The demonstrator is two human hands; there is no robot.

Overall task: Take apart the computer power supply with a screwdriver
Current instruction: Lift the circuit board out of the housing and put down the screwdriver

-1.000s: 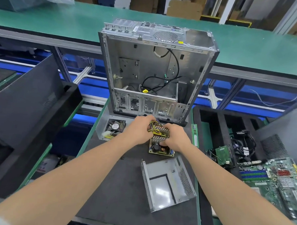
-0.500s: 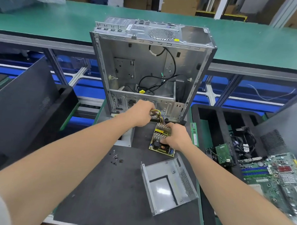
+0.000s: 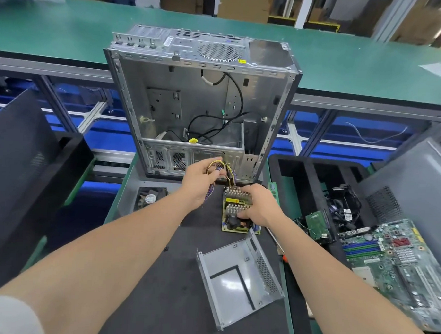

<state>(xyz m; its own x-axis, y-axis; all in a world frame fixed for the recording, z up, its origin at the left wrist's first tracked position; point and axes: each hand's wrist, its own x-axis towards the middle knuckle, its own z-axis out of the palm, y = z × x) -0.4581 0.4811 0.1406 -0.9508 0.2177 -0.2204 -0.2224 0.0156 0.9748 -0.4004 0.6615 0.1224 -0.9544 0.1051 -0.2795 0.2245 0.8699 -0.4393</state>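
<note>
The big silver metal computer case (image 3: 199, 102) stands open at the far edge of the dark grey bench (image 3: 158, 290). The bench has bare room on its near left. The bent silver metal power supply cover (image 3: 237, 276) lies by the right edge, just in front of the green power supply board (image 3: 235, 213). The right hand (image 3: 259, 206) holds the board, fingers curled over it. The left hand (image 3: 201, 181) grips the yellow and purple wires (image 3: 219, 166) up above the board. A second ago both hands were together on the board.
</note>
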